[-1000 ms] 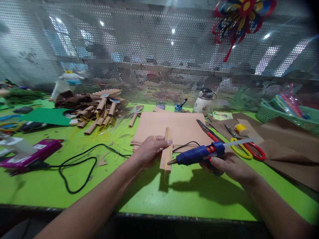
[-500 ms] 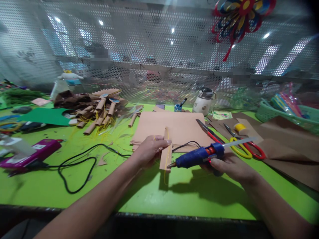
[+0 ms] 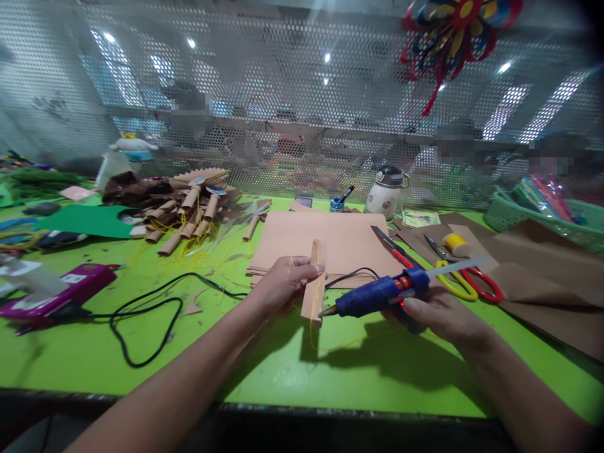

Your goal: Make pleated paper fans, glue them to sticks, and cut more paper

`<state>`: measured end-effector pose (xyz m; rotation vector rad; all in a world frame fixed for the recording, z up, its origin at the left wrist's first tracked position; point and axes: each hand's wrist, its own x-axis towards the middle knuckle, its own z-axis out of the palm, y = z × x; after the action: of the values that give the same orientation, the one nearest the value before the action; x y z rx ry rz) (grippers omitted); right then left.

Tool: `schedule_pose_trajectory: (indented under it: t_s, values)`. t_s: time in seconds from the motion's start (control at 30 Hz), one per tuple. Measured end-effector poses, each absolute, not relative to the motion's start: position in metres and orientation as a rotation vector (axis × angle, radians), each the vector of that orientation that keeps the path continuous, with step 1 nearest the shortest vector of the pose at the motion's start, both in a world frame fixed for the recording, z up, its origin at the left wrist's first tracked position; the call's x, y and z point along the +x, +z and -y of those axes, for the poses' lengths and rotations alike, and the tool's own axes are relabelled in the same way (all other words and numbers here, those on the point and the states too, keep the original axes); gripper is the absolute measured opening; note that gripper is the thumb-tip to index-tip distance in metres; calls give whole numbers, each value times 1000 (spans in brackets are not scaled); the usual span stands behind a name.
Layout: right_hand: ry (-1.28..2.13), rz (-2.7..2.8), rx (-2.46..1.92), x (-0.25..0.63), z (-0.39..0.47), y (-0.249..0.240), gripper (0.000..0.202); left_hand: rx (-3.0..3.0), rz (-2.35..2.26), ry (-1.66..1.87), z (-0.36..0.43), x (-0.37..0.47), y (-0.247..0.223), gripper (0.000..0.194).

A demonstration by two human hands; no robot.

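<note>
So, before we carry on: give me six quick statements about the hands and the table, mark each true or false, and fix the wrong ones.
1. The left hand pinches a tan paper strip. True.
2. The right hand is empty. False: it grips a blue hot glue gun.
3. Yellow thread runs along the tan paper strip. True.
4. The metal nozzle points away from the tan paper strip. False: it points at the strip's lower end.
5. A white bottle with a dark lid stands upright. True.
6. The yellow thread spool lies left of the left hand. False: it lies on the table's right side.
</note>
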<state>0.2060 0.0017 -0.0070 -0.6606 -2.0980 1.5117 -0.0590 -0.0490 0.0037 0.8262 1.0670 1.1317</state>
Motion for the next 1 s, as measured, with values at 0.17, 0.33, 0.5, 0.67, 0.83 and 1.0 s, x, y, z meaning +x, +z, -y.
schedule_pose_trajectory:
  t_s: [0.17, 0.33, 0.5, 0.67, 0.83, 1.0]
  values:
    - [1461, 2173, -671, 204, -1, -4, 46, 848, -1076, 1144, 47, -60, 2, 27]
    - [1492, 2176, -652, 207, -2, -3, 47, 858, -1105, 1154, 47, -60, 4, 27]
    - [1535, 2004, -732, 207, -5, -6, 53, 864, -1082, 1143, 49, -59, 6, 25]
    - [1479, 2013, -781, 204, -7, -8, 50, 892, -1032, 1166, 49, -58, 6, 23]
    - [1527, 2053, -751, 202, -6, -5, 51, 879, -1008, 1170, 47, -58, 3, 23]
    - [1624, 1972, -673, 205, -5, -4, 49, 854, -1076, 1158, 48, -61, 4, 27]
